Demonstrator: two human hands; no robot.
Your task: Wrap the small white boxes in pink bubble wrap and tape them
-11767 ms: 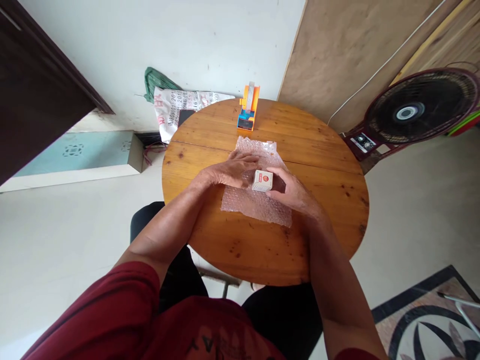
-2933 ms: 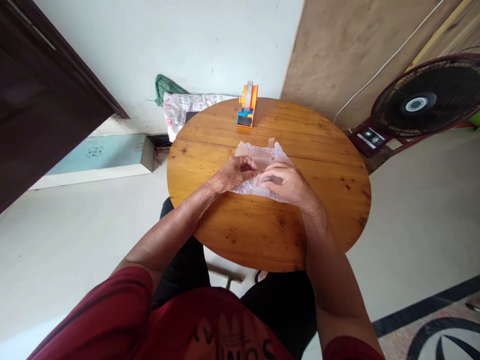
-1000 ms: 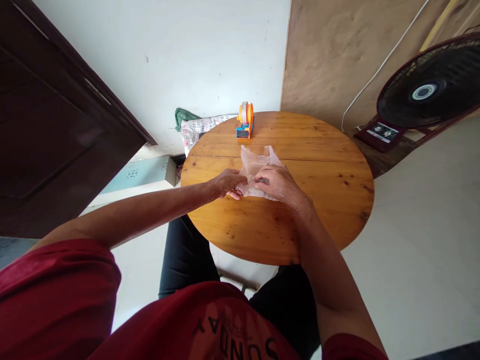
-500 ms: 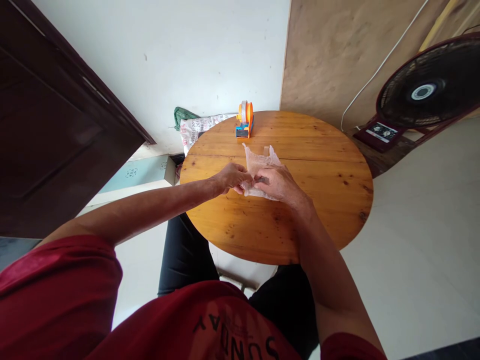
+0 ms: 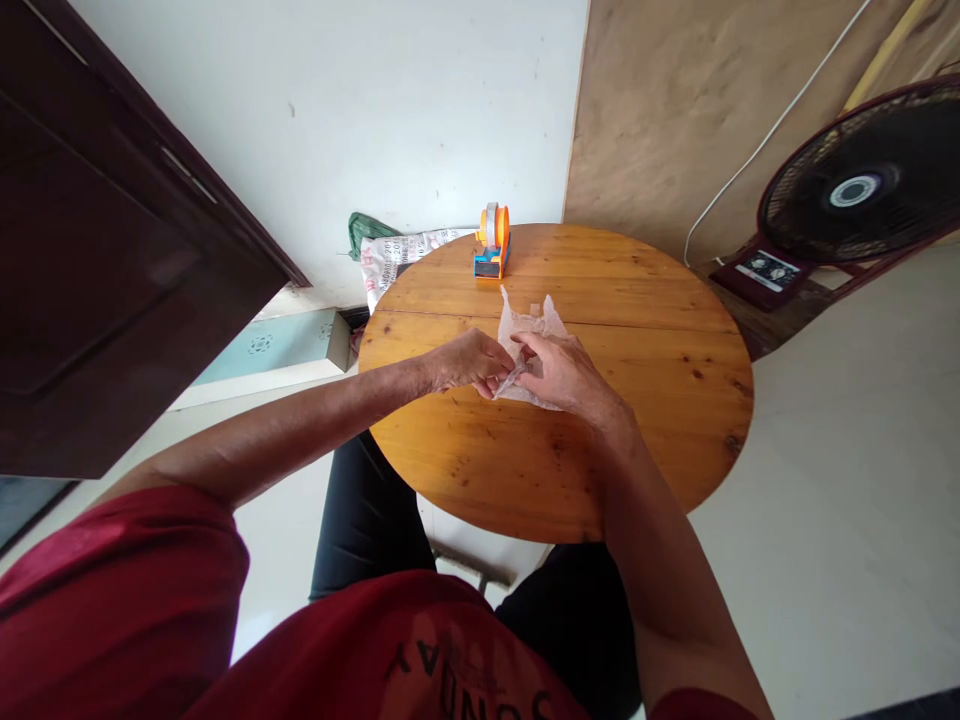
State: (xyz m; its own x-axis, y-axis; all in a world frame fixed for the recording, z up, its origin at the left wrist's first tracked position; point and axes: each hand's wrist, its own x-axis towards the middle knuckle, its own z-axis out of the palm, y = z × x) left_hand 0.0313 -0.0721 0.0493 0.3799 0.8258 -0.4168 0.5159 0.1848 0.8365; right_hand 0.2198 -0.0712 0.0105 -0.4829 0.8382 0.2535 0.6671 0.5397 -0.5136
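Observation:
A small sheet of translucent white bubble wrap (image 5: pixel 517 322) lies crumpled on the round wooden table (image 5: pixel 480 460). My left hand (image 5: pixel 472 362) comes in from the left and pinches the wrap's near-left edge between thumb and fingers. Across the wrap's right side rests my right hand (image 5: pixel 562 370), its fingers bent onto the sheet and its thumb close to the left fingertips. The hands hide part of the sheet, and I cannot tell whether anything lies inside its folds. A small piece of tape (image 5: pixel 535 310) shows at the wrap's far edge.
An orange and blue tape dispenser (image 5: pixel 492 242) stands near the table's far edge. To the right is a dark red fan (image 5: pixel 772 270) with a white cable (image 5: pixel 765 140). A printed sack (image 5: pixel 382 265) leans behind the table, by the white wall (image 5: pixel 337 120).
My left fingers have drawn the wrap's near-left edge slightly down and in. My right thumb and index finger have shifted over the sheet. The view has moved a little.

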